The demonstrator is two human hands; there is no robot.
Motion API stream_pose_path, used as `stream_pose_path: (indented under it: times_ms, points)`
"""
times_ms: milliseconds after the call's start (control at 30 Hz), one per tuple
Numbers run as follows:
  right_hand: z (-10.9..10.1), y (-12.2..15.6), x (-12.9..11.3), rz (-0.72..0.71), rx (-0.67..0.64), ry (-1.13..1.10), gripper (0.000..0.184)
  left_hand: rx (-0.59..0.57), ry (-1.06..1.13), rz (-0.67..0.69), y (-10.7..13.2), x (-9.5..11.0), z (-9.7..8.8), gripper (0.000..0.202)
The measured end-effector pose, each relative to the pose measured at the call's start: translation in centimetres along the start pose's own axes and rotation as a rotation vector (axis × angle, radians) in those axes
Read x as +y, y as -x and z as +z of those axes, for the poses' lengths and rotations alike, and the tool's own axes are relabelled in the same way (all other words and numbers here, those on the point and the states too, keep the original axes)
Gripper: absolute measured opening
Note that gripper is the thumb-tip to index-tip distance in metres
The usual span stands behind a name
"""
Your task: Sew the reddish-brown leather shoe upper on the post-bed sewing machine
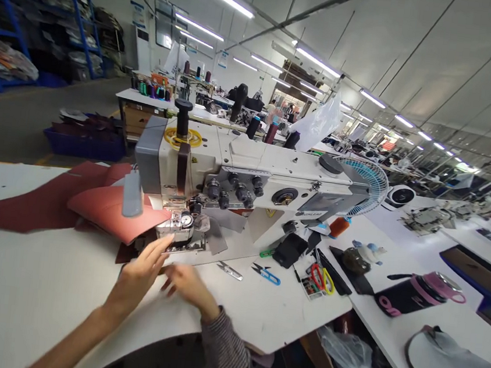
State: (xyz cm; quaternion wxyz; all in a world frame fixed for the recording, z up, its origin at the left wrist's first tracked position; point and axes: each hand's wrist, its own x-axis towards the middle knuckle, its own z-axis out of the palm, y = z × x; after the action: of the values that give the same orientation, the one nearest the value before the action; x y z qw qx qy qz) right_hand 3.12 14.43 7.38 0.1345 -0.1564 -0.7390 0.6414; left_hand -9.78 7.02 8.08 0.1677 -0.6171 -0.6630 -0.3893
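Looks like the red leather piece is sitting at the sewing machine foot, left hand at its edge, can't tell if gripping, right hand open.

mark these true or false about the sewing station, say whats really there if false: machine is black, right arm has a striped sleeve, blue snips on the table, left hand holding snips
The sewing machine is black: false, it is off-white.
The right hand has a striped sleeve at its arm: true.
Blue snips lie on the table: true.
The left hand holds snips: false, it shows no tool and is nearest the red leather.
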Motion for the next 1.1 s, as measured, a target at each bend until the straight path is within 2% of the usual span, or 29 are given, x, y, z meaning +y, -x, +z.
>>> stream_pose_path:
  times_ms: [67,133,167,200,267,333,400,500,567,633,767,833,867,933,967,1033,1100]
  points:
    - [-3.1,-0.7,-1.6,0.057,0.122,-0.279,0.047,-0.027,0.259,-0.260,3.2,1.2,-0.1,0.030]
    - [-4.7,-1.9,-2.7,0.050,0.167,-0.392,0.045,-0.149,0.413,-0.362,5.0,2.1,-0.1,0.018]
    - [-4.9,-2.5,-3.0,0.055,0.215,-0.384,0.041,-0.185,0.412,-0.330,5.1,2.3,0.0,0.015]
    - [-4.8,-2.8,-3.1,0.052,0.297,-0.326,0.035,-0.172,0.354,-0.261,4.8,2.3,0.1,0.015]
    - [-4.2,-2.9,-3.0,0.027,0.477,-0.099,0.026,-0.033,0.112,-0.099,2.7,1.7,0.5,0.015]
    - [-3.5,-2.1,-2.8,-0.026,0.573,0.169,0.023,0.146,-0.147,0.034,-0.2,0.8,1.2,0.020]
    - [-3.3,-0.8,-2.9,-0.067,0.605,0.377,0.020,0.220,-0.308,0.123,-2.7,-0.1,2.3,0.020]
    - [-3.9,0.3,-3.6,-0.092,0.534,0.505,0.019,0.298,-0.368,0.169,-4.7,-0.5,3.7,0.009]
    - [-5.0,-0.4,-4.2,-0.102,0.512,0.562,0.021,0.377,-0.349,0.085,-5.2,-0.1,4.2,0.005]
    - [-6.4,-2.2,-4.8,-0.130,0.545,0.652,0.023,0.402,-0.329,-0.060,-5.6,0.8,4.5,0.009]
    - [-9.1,-6.0,-6.1,-0.088,0.645,0.872,0.027,0.343,-0.325,-0.294,-6.7,2.6,4.4,0.009]
    - [-9.5,-5.9,-6.3,-0.085,0.680,0.907,0.028,0.349,-0.275,-0.330,-6.4,3.0,3.9,0.018]
    - [-9.3,-5.1,-6.0,-0.116,0.668,0.888,0.028,0.363,-0.234,-0.314,-6.0,2.9,3.3,0.021]
    - [-7.9,-2.5,-4.9,-0.194,0.563,0.845,0.028,0.411,-0.184,-0.262,-4.8,2.5,1.7,0.022]
    - [-6.9,-0.8,-4.2,-0.197,0.476,0.848,0.028,0.431,-0.179,-0.258,-4.1,2.0,0.6,0.022]
    - [-5.2,2.8,-3.0,-0.144,0.286,0.903,0.027,0.452,-0.223,-0.334,-3.5,0.9,-1.7,0.026]
    - [-4.9,6.6,-3.4,-0.113,0.082,0.918,0.026,0.413,-0.269,-0.406,-4.3,-0.5,-4.0,0.035]
